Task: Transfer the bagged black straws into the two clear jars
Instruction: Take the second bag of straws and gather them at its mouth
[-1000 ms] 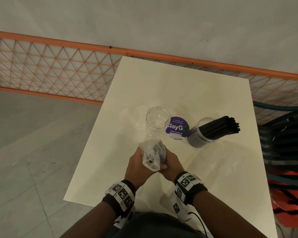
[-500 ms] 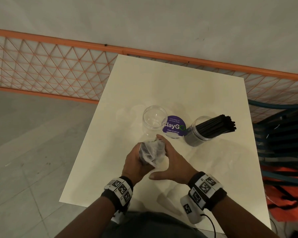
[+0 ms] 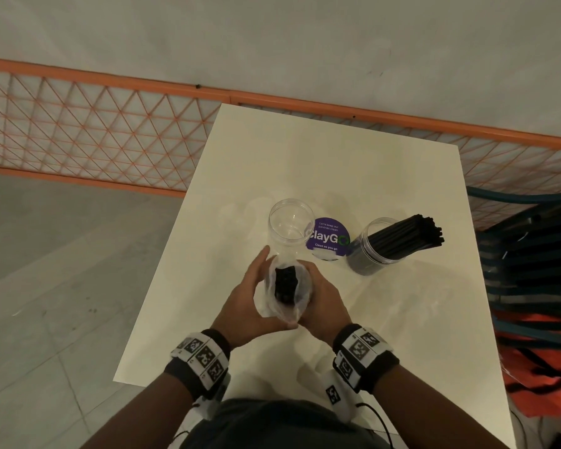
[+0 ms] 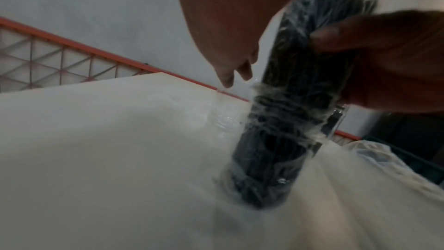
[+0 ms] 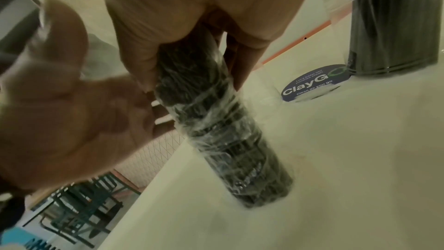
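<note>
A clear plastic bag of black straws [image 3: 285,285] stands upright on the white table [image 3: 337,163], its mouth open at the top. My left hand [image 3: 261,277] cups its left side, fingers on the plastic. My right hand [image 3: 316,288] grips the right side; in the right wrist view its fingers [image 5: 242,67] wrap round the bag [image 5: 223,136]. In the left wrist view the bag [image 4: 283,140] rests with its bottom on the table. Just beyond the hands stands an empty clear jar [image 3: 290,226]. To the right, a second clear jar [image 3: 374,251] holds a leaning bundle of black straws [image 3: 415,234].
A round purple sticker [image 3: 327,238] lies flat between the two jars. An orange mesh fence [image 3: 94,134] runs behind the table along a grey wall. Stacked dark chairs [image 3: 531,270] and something orange stand to the right of the table.
Half a second ago my right hand was off the bag and open; it is now back on the bag's right side. The bag's mouth now gapes, showing the straw ends.
</note>
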Motion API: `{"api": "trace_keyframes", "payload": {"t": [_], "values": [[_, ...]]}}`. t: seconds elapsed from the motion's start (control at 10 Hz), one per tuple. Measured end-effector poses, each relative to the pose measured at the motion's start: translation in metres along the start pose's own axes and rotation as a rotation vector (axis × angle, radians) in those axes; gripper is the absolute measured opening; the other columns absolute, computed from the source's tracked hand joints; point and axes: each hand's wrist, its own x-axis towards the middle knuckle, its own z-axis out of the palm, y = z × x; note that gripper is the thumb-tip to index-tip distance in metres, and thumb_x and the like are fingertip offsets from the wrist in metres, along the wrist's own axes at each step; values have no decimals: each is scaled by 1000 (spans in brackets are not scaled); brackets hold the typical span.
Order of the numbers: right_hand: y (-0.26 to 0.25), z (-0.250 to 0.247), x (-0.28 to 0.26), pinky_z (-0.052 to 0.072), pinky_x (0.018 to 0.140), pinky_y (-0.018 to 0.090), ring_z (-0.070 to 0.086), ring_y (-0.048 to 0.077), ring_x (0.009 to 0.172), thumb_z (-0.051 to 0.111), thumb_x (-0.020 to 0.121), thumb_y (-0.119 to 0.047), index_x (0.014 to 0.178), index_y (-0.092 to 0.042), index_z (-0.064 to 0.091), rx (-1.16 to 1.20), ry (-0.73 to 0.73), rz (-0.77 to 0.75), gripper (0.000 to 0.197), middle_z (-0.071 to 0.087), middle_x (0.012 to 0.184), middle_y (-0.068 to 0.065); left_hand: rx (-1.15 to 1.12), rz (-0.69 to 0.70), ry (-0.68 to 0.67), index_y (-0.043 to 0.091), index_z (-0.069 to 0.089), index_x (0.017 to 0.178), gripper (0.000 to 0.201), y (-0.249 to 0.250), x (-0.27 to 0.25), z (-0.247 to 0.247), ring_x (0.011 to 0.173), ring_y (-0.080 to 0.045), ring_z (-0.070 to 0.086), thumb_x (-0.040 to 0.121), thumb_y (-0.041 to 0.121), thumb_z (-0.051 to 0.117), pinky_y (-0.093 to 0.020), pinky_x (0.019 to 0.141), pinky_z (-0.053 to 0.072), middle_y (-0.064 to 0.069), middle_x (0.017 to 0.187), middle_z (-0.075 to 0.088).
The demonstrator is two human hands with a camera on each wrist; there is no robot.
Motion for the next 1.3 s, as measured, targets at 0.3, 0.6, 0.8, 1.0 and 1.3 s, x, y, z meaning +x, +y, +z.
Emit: {"api": "trace_keyframes", "payload": {"t": [0.3,0.6,0.8,1.0,1.3], "values": [[4,-4,-1,44,98,25,57,26,119,73,81,-4,136,-11,43,39,-86,27,63,57,129,10,183,111,206,45,37,131,84,5,6,36,121,20,43,64,43,88,-2,103,34,27,134,45],[15,13,10,44,100,31,47,4,102,81,67,-38,120,-25,57,-94,-12,-26,60,49,108,-17,-58,-17,279,18,47,127,100,-5,8,31,113,6,60,44,35,99,-6,83,48,16,113,59],[26,4,9,41,96,23,52,7,107,83,71,-42,130,-26,53,-192,-116,-2,68,60,124,-6,-108,-14,163,35,60,114,76,5,6,22,110,-11,66,47,33,94,-37,96,56,13,114,71],[27,6,4,38,104,26,48,21,124,68,84,-41,141,-18,41,-329,-33,-74,67,50,138,4,-137,20,88,30,47,130,100,11,0,20,126,1,53,44,58,90,-15,101,45,12,134,56],[23,1,0,47,99,34,57,12,111,85,68,-40,130,-30,49,-68,-25,-88,72,60,122,-11,184,11,106,59,45,122,68,3,-23,9,112,20,52,65,54,81,-10,97,45,32,122,56]]}}
